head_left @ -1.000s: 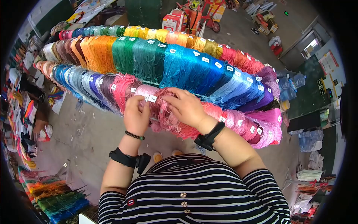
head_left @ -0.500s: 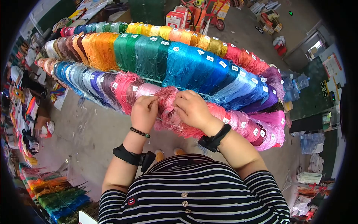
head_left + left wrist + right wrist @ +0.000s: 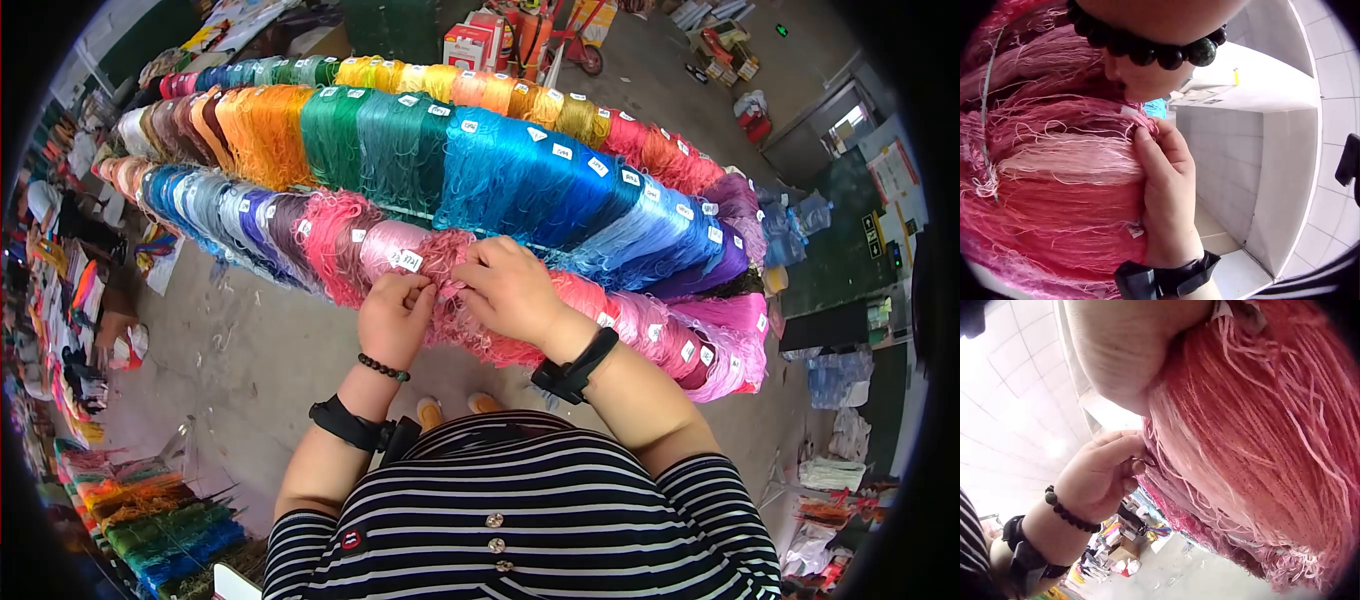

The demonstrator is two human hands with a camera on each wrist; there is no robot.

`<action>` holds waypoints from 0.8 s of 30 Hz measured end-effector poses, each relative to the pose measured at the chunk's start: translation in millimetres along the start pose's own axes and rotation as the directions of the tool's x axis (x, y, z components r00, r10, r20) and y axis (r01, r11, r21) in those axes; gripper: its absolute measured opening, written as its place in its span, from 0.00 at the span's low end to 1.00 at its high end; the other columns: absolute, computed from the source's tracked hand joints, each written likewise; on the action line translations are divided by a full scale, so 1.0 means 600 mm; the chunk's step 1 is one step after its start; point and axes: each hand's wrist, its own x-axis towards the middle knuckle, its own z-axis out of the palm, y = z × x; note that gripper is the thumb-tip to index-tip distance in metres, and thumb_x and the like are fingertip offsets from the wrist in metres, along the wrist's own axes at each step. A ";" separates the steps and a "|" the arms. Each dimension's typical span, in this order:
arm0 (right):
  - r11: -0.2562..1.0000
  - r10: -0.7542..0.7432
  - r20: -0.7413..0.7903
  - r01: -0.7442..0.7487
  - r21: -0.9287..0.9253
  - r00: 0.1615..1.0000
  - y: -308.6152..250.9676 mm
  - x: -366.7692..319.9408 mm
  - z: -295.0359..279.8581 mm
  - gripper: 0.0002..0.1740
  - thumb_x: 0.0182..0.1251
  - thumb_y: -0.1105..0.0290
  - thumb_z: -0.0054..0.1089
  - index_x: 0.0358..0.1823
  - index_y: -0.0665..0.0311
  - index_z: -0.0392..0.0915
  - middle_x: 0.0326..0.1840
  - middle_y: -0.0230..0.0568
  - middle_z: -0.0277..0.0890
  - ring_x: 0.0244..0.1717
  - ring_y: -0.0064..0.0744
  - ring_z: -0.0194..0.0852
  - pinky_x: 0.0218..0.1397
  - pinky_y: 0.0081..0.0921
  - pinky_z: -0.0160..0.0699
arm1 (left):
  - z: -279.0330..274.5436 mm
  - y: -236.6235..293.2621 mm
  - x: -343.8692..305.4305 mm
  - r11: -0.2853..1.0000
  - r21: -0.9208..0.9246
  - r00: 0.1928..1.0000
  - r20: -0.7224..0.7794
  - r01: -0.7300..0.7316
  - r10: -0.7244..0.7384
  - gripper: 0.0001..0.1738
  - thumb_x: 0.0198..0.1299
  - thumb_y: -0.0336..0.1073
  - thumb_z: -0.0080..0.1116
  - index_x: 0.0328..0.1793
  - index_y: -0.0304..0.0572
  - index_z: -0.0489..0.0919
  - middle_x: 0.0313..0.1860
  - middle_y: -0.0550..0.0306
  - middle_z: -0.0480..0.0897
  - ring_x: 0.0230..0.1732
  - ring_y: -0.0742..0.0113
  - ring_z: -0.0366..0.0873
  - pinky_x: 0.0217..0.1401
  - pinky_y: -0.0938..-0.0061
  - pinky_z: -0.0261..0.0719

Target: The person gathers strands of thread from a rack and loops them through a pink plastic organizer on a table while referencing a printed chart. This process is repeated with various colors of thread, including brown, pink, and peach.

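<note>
Pink thread is hanging in the front row of skeins, between both hands: fine, silky strands, lying smooth lower down, frizzing and looping loose near the top. From the left wrist view, shades are running from dusty rose through pale pink to coral. A small white paper tag with dark marking is sitting flat just above the left fingertips.

Left hand: fingers curling in, thumb and forefinger closing together on strands at the skein's edge. Right hand: thumb and forefinger pinching a few pink strands, as the left wrist view is showing; other fingers bending.

Versus half a second ago: left hand is sitting lower and closer to the right one; tag is now showing clear of the fingers, where they were covering it. Right hand is staying about in place.

Further out: blue thread is hanging in long, glossy sheets behind, yellow thread in the row beyond. Round dark beads are forming a bracelet on the left wrist. Striped knit shirt is filling the near side, above a bare grey floor.
</note>
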 end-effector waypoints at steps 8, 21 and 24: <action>1.000 -0.003 -0.032 0.004 0.017 0.999 0.004 -0.003 0.000 0.10 0.51 0.69 0.64 0.38 0.56 0.81 0.37 0.37 0.71 0.45 0.44 0.71 0.47 0.39 0.74 | 0.004 -0.041 -0.005 0.962 -0.230 0.987 0.093 0.146 -0.128 0.03 0.64 0.30 0.59 0.41 0.41 0.81 0.30 0.64 0.80 0.30 0.75 0.75 0.32 0.80 0.70; 1.000 0.011 -0.037 -0.011 0.004 0.999 0.004 -0.007 0.004 0.09 0.52 0.69 0.64 0.36 0.57 0.80 0.37 0.38 0.70 0.45 0.44 0.71 0.46 0.40 0.73 | -0.021 -0.032 -0.020 0.661 -0.517 0.839 0.338 0.544 -0.426 0.06 0.65 0.31 0.59 0.46 0.41 0.79 0.29 0.69 0.79 0.27 0.83 0.71 0.28 0.87 0.64; 1.000 0.011 -0.038 -0.011 0.006 0.999 0.004 -0.007 0.006 0.09 0.52 0.68 0.63 0.36 0.57 0.81 0.37 0.38 0.70 0.45 0.44 0.70 0.46 0.40 0.73 | -0.003 -0.035 -0.016 0.848 -0.338 0.911 0.209 0.408 -0.355 0.08 0.61 0.29 0.63 0.46 0.37 0.81 0.28 0.73 0.77 0.27 0.86 0.68 0.29 0.88 0.63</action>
